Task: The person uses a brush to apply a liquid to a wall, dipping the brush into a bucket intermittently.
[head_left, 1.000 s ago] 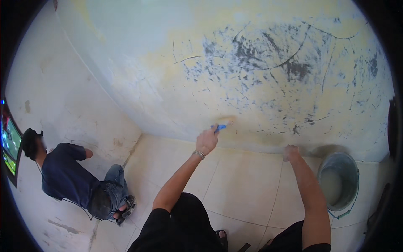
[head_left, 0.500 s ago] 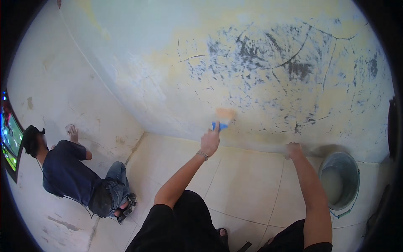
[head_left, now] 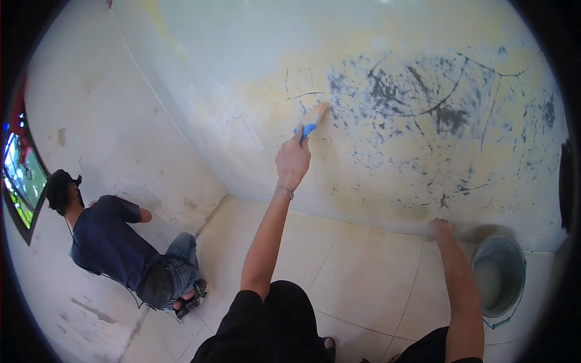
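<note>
My left hand (head_left: pixel 293 162) is raised to the wall (head_left: pixel 375 163) and grips a paintbrush (head_left: pixel 307 132) with a blue handle and tan bristles. The bristle tip meets the painted surface at the left side of the dark, scuffed patch (head_left: pixel 387 91). A metal bracelet (head_left: pixel 284 192) circles my left wrist. Low down at the foot of the wall, my right hand (head_left: pixel 440 230) is curled closed; whether anything is in its fingers is hidden. A dark grey bucket (head_left: pixel 499 275) with pale liquid inside stands just right of my right forearm.
Another person (head_left: pixel 118 248) in a dark shirt and jeans crouches by the left wall (head_left: pixel 91 127). A dark-framed window (head_left: pixel 21 175) is at the far left. Pale floor tiles (head_left: pixel 357 266) run up to the wall. A dark object (head_left: pixel 567 187) is at the right edge.
My left hand has moved up the wall with the paintbrush, which now shows edge-on. My right hand stays low by the wall. The view has shifted slightly; the other person's raised hand is hidden now.
</note>
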Demonstrator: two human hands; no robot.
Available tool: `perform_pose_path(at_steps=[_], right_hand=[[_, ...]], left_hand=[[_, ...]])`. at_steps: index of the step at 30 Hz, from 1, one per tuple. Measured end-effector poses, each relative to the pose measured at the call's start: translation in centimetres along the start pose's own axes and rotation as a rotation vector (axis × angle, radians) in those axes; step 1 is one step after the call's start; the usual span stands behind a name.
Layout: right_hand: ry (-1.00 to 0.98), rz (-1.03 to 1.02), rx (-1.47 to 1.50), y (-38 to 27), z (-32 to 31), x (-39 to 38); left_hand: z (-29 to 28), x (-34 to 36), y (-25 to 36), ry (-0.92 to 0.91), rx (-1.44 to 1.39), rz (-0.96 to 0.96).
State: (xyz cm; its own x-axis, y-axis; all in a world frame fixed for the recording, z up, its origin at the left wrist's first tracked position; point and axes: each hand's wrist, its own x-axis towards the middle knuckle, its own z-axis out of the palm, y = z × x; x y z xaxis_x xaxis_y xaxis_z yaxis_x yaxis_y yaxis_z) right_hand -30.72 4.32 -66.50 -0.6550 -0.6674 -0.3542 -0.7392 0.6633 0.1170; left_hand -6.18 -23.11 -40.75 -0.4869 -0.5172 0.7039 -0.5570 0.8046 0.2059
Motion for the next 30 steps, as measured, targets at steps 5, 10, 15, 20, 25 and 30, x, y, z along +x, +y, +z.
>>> perform_pose_path(at_steps=[5, 10, 15, 20, 25, 30], right_hand=[[0.017, -0.023, -0.049, -0.2, -0.3, -1.0], [-0.034, 0.006, -0.048, -0.8, -1.0, -1.3], [-0.043, -0.019, -0.064, -0.5, -0.2, -1.3], [-0.066, 0.015, -0.079, 0.1, -0.2, -0.6], [0.088, -0.011, -0.091, 0.4, 1.2, 0.2], [0.115, -0.045, -0.091, -1.5, -1.2, -1.2]], left_hand=[[-0.9, 1.0, 1.3, 0.025, 0.093, -0.049], [-1.4, 3.8, 2.7, 0.284, 0.016, -0.077], [3.4, 2.3, 0.7, 0.168, 0.098, -0.010], [9.1, -5.7, -3.5, -0.038, 0.115, -0.016], [11.5, -12.4, -4.1, -0.662, 0.071, -0.049], [11.2, -10.6, -2.4, -0.670, -0.083, -0.004]])
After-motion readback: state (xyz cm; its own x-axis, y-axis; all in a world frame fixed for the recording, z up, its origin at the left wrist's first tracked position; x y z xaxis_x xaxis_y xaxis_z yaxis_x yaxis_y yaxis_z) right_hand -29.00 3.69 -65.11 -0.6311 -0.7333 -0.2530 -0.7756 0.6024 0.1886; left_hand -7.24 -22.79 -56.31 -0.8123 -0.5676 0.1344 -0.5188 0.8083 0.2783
